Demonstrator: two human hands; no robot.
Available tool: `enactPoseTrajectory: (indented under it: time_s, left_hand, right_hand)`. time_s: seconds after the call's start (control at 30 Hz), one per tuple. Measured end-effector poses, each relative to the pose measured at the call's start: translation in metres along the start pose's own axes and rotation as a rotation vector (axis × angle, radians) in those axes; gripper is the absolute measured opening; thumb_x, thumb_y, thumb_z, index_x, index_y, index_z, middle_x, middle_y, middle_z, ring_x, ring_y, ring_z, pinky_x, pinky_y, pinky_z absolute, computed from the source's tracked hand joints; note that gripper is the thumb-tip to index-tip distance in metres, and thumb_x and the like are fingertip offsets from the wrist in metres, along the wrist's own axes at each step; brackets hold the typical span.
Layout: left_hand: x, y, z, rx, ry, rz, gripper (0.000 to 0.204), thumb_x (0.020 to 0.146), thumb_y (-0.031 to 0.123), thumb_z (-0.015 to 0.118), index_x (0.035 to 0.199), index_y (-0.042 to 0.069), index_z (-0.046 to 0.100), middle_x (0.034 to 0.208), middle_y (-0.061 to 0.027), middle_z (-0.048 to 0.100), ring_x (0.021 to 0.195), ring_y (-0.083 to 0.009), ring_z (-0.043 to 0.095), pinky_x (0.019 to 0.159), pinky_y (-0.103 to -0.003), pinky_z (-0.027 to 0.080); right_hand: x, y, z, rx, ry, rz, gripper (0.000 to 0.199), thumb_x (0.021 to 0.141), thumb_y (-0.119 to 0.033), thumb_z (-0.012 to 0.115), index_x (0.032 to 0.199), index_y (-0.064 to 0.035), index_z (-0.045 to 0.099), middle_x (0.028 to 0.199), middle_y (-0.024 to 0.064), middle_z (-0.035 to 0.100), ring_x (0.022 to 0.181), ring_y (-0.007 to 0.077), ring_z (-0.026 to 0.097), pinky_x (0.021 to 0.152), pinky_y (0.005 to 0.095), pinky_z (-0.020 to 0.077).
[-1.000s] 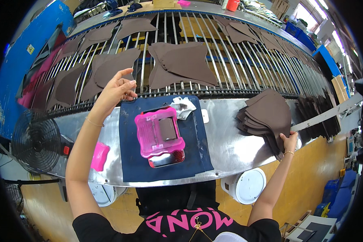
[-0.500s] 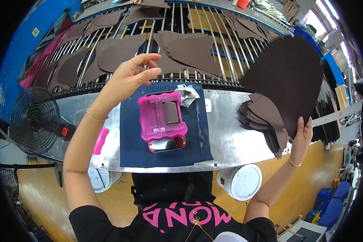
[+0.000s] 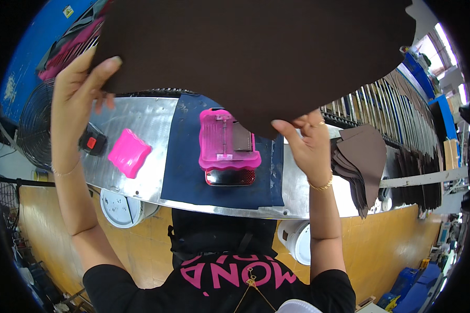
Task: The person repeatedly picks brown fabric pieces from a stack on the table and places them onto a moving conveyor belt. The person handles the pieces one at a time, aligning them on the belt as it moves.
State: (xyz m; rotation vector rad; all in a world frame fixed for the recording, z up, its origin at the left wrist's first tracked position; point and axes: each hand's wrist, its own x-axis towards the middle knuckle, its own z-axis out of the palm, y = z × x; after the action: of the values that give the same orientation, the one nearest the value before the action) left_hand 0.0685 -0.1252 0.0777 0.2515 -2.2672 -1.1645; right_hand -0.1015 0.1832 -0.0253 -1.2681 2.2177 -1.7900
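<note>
Raised over the bench, a large dark brown sheet of material spans between my hands and fills the upper middle. My left hand pinches its left lower edge, thumb on top. At its lower tip, my right hand is closed with the thumb on the near face. Just below lies a pink translucent plastic tray with a brown piece inside, its right upper part behind the sheet. A shiny black and red object sticks out under the tray. Both rest on a dark blue mat.
A pink wavy-edged lid-like piece lies on the metal bench, beside a black fan. Stacked brown cut pieces hang over the bench's right edge. White buckets stand below. The sheet hides much of the roller rack.
The large brown sheet has swung from the right to in front of me. My left hand has moved left and taken its edge; my right hand has come inward with it.
</note>
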Motion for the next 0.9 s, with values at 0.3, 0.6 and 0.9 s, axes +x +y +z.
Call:
enactPoseTrajectory:
  time_s: [0.3,0.6,0.9]
  left_hand:
    - [-0.037,-0.01,-0.022,-0.001,0.085,-0.034,0.024,0.09,0.016,0.063,0.106,-0.002,0.063,0.078,-0.004,0.064,0.052,-0.0052,0.056,0.042,-0.015,0.039]
    - [-0.061,-0.041,0.027,-0.049,-0.135,-0.309,0.016,0.091,0.01,0.059,0.096,-0.004,0.062,0.072,-0.0007,0.059,0.055,-0.007,0.058,0.047,-0.021,0.043]
    - [-0.032,-0.026,0.103,0.291,-0.384,0.115,0.008,0.08,0.006,0.064,0.086,0.001,0.062,0.078,-0.0128,0.057,0.071,-0.0335,0.058,0.061,-0.039,0.046]
  right_hand:
    - [0.013,0.011,0.038,-0.132,-0.047,-0.059,0.019,0.077,-0.01,0.073,0.092,-0.001,0.066,0.084,0.0119,0.068,0.076,0.0262,0.062,0.066,0.0326,0.0489]
    - [-0.015,0.028,-0.008,-0.349,-0.056,-0.101,0.014,0.074,-0.003,0.07,0.087,-0.004,0.07,0.085,0.0093,0.068,0.085,0.0297,0.057,0.073,0.0356,0.047]
    - [-0.096,0.063,-0.063,-0.4,0.124,0.213,0.006,0.08,-0.004,0.07,0.082,0.0018,0.07,0.077,0.013,0.069,0.066,0.02,0.065,0.062,0.0263,0.0465]
